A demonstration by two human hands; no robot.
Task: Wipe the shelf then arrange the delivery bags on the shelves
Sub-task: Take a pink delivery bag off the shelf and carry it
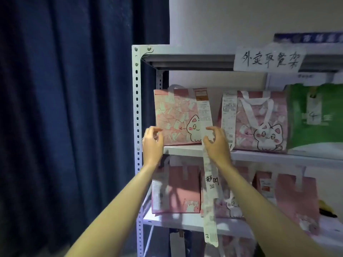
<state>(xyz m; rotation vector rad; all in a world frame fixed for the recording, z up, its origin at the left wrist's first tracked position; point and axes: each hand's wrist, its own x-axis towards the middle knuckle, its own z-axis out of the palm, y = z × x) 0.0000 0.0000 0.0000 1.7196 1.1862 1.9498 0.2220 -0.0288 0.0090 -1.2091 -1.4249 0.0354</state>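
A pink delivery bag with a cat drawing [178, 115] stands upright at the left end of a white metal shelf board [259, 155]. A long paper receipt [208, 182] hangs from its top down past the board. My left hand [152, 143] is at the bag's lower left corner, fingers apart and curled. My right hand [217, 143] is at its lower right corner, in front of the receipt, fingers apart too. Neither hand clearly grips the bag. A second pink cat bag [259, 123] and a green bag [315, 115] stand to the right.
Several pink bags [176, 186] fill the lower shelf. The perforated white upright [137, 127] stands just left of my left hand, with a dark blue curtain [65, 117] beyond it. A handwritten paper sign [269, 59] hangs on the top shelf edge.
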